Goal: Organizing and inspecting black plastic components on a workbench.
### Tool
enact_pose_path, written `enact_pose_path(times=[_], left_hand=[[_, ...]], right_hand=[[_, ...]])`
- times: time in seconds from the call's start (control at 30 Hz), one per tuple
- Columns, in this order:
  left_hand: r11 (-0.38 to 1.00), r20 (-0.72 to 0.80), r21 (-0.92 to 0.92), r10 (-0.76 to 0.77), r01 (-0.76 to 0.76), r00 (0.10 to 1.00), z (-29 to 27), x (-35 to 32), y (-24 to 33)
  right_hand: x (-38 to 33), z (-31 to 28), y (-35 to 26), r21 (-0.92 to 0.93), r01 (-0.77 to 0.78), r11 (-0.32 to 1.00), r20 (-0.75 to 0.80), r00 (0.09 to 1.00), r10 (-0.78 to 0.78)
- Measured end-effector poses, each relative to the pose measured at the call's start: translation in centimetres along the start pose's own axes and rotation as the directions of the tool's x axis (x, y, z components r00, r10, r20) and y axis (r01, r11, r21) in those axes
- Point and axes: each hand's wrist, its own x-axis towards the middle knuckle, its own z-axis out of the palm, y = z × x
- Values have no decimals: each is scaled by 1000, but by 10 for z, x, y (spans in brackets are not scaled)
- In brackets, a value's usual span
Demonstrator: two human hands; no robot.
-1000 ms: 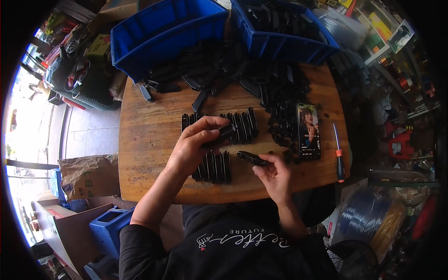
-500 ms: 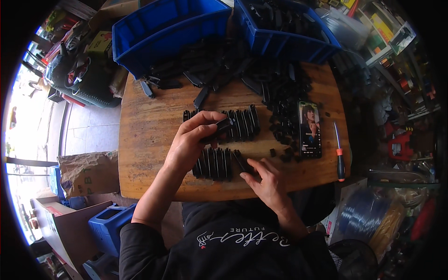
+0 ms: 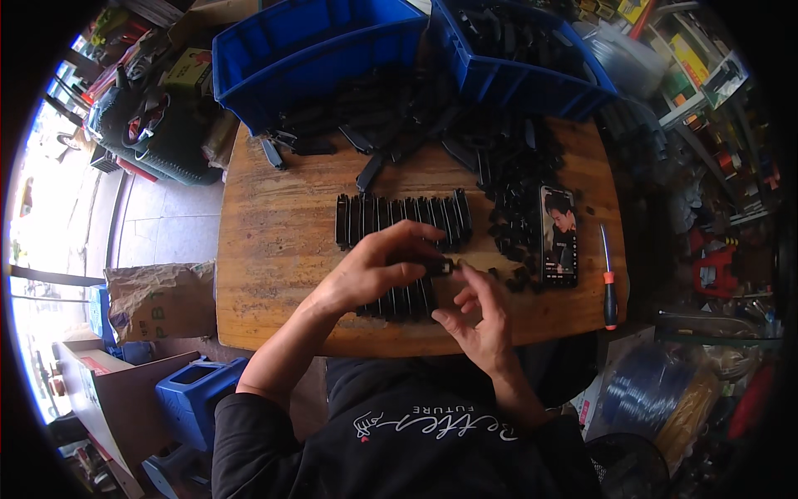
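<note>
The far edge of the wooden bench [image 3: 274,249] is hidden under two blue bins [image 3: 307,50] and a heap of black parts [image 3: 499,158] too dark to tell apart. Near the front edge, the left hand [image 3: 374,270] pinches a small black part [image 3: 438,267], its shape unclear. The right hand [image 3: 482,320] hovers beside it, fingers loosely spread, over a lower row of black pieces [image 3: 399,301].

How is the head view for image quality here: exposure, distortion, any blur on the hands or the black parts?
Head view: strong fisheye bend, black corners; daylight at the left rim is blown out; the black parts in the blue bins merge into dark masses; the left hand and right hand look fairly sharp; the wooden table is evenly lit.
</note>
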Motion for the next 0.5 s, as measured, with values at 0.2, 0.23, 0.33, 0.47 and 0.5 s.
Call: enact_pose_path(times=[0.2,0.23,0.33,0.47,0.5], left_hand=[[972,141,192,110,-136,984,9,2,-7],[980,87,132,136,-147,987,9,2,-8],[993,-156,-17,112,-116,981,-3,3,-6],[985,-402,81,170,-150,900,-21,3,-1],[983,-413,100,182,-154,892,-25,1,3]], right_hand=[[5,-8,3,-16,203,979,28,979,-202],[5,-8,4,-25,187,982,14,982,-186],[1,-8,10,-78,148,986,-56,987,-153],[-4,-7,24,-252,169,953,-85,977,-196],[-5,-7,27,-250,170,953,-84,977,-196]])
